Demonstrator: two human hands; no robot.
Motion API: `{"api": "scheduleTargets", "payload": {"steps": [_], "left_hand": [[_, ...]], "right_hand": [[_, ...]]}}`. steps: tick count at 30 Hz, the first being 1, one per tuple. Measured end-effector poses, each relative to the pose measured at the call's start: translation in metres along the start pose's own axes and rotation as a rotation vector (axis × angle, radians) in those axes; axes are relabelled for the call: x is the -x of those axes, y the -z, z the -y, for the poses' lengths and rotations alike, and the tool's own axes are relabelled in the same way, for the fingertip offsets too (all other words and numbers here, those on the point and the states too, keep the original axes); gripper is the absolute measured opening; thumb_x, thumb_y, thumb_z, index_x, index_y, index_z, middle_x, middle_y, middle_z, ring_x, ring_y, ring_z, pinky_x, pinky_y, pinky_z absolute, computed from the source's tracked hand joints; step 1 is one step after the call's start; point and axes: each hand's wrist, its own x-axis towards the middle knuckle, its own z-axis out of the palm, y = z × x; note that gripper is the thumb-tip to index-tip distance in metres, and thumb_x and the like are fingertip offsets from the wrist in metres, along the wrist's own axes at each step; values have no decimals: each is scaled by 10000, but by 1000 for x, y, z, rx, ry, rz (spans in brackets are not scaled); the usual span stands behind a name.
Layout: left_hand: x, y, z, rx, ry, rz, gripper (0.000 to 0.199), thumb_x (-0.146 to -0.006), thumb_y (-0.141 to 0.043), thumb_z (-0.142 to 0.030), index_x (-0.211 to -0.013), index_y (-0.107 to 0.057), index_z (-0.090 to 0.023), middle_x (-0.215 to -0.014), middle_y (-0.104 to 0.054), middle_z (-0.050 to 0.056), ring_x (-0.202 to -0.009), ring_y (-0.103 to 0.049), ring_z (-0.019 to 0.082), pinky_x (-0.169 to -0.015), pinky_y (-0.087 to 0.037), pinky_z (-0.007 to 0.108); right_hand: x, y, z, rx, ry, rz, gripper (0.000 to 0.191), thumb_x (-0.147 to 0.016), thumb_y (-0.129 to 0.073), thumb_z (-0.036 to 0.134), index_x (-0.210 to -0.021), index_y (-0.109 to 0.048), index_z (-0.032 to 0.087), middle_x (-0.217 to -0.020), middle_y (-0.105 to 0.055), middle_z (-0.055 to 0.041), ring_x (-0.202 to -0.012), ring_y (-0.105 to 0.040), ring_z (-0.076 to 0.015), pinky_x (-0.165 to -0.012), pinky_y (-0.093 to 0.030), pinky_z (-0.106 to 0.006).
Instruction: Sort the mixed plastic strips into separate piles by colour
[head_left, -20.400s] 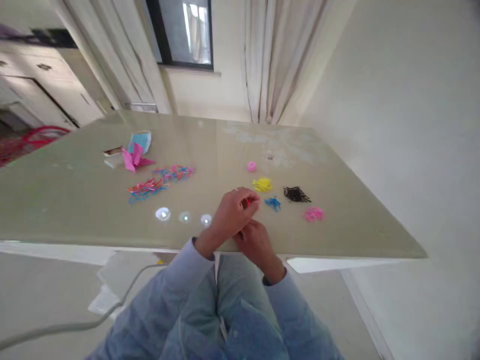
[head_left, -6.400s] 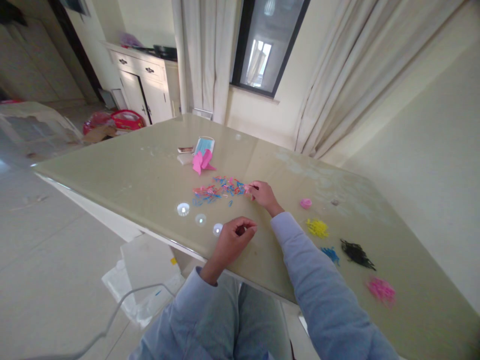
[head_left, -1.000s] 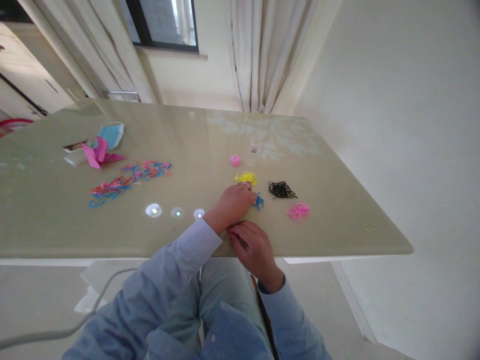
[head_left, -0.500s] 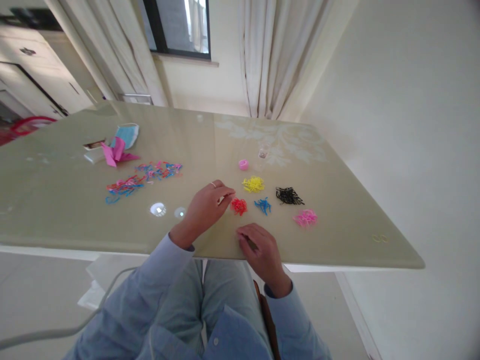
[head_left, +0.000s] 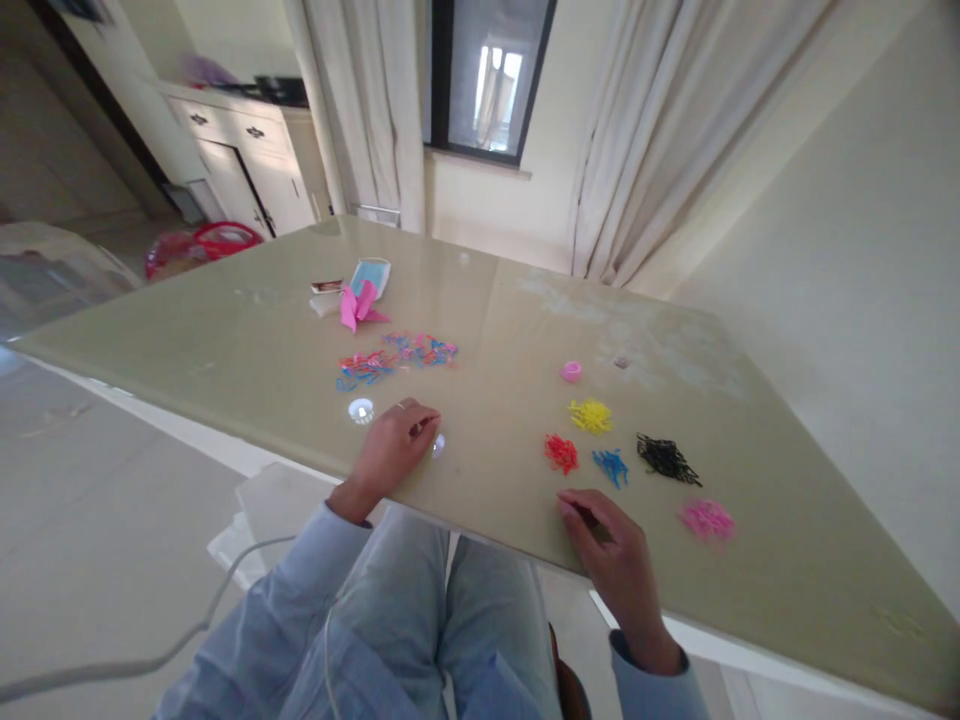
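Note:
My left hand is over the table near its front edge, thumb and fingers pinched together; whatever they may hold is too small to make out. Beyond it lies a mixed pile of small red, blue and pink bands. My right hand rests at the table edge with thumb and forefinger tips together, and nothing can be made out between them. Just past its fingertips are a red pile and a blue pile of bands. Yellow, black and pink piles lie around these.
A pink ring-shaped item sits behind the yellow pile. At the far left of the table are a folded pink paper and a blue face mask. Light reflections show near my left hand.
My left hand has left the red pile and moved left, toward the mixed bands. My right hand stays near the front edge. The view has turned left.

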Motion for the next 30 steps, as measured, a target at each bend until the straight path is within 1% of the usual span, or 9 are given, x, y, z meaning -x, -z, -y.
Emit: {"api": "scheduleTargets", "payload": {"steps": [3, 5, 10, 15, 17, 19, 23, 27, 30], "left_hand": [[-2, 2, 5, 171, 95, -40, 193, -876, -578, -301, -843, -727, -183, -790, -695, 34, -700, -609, 146, -669, -463, 259], [-4, 2, 5, 277, 168, -71, 199, -867, -582, -308, -840, -730, -178, -804, -710, 34, -698, -613, 142, -651, -458, 250], [-4, 4, 2, 364, 205, -64, 193, -851, -587, -284, -838, -736, -162, -782, -706, 27, -669, -591, 126, -634, -433, 234], [-5, 5, -1, 303, 197, -51, 208, -866, -549, -242, -844, -735, -150, -702, -673, 18, -623, -554, 126, -612, -401, 236], [-5, 5, -1, 240, 185, -14, 210, -863, -534, -210, -842, -735, -155, -724, -690, 30, -647, -581, 141, -628, -413, 245], [-6, 5, -1, 166, 157, 42, 214, -855, -527, -191, -872, -739, -170, -817, -727, 50, -721, -632, 165, -675, -443, 257], [-6, 3, -4, -44, 105, 176, 211, -846, -527, -208, -863, -735, -177, -936, -742, 94, -844, -679, 217, -757, -488, 298], [-7, 3, -6, -129, 123, 195, 218, -854, -510, -214, -881, -722, -173, -941, -739, 108, -864, -689, 228, -759, -503, 303], [-7, 3, -6, -121, 139, 177, 223, -864, -495, -210, -882, -715, -178, -937, -740, 100, -865, -692, 227, -747, -503, 301]], "right_hand": [[-9, -7, 10, -23, -63, 10, 139, -886, -641, 312, -903, -734, 210, -781, -730, -33, -656, -666, -165, -598, -536, -251], [-19, -16, 24, -59, -53, 40, 141, -887, -643, 314, -917, -733, 211, -781, -728, -32, -647, -664, -160, -596, -535, -252], [-67, -53, 75, -119, 144, 194, 131, -897, -624, 265, -986, -710, 220, -850, -708, -24, -674, -632, -131, -651, -521, -249], [-149, -118, 105, -134, 254, 314, 279, -879, -609, 251, -1146, -666, 193, -987, -701, -58, -675, -608, -125, -672, -514, -262], [-178, -149, 108, -45, 316, 384, 251, -840, -624, 179, -1080, -699, 168, -1014, -715, -76, -743, -629, -143, -722, -509, -266], [-200, -178, 110, 114, 377, 530, 220, -804, -654, 134, -1011, -723, 166, -1012, -729, -75, -812, -642, -164, -793, -495, -282], [-219, -214, 113, 328, 449, 706, 204, -794, -673, 114, -974, -742, 182, -938, -745, -61, -803, -637, -185, -770, -465, -285], [-224, -224, 114, 353, 479, 756, 129, -838, -644, 149, -911, -746, 179, -863, -737, -54, -787, -628, -194, -742, -431, -284], [-225, -226, 114, 359, 508, 788, 139, -877, -593, 150, -853, -727, 175, -911, -723, -64, -892, -617, -201, -806, -408, -286]]}}
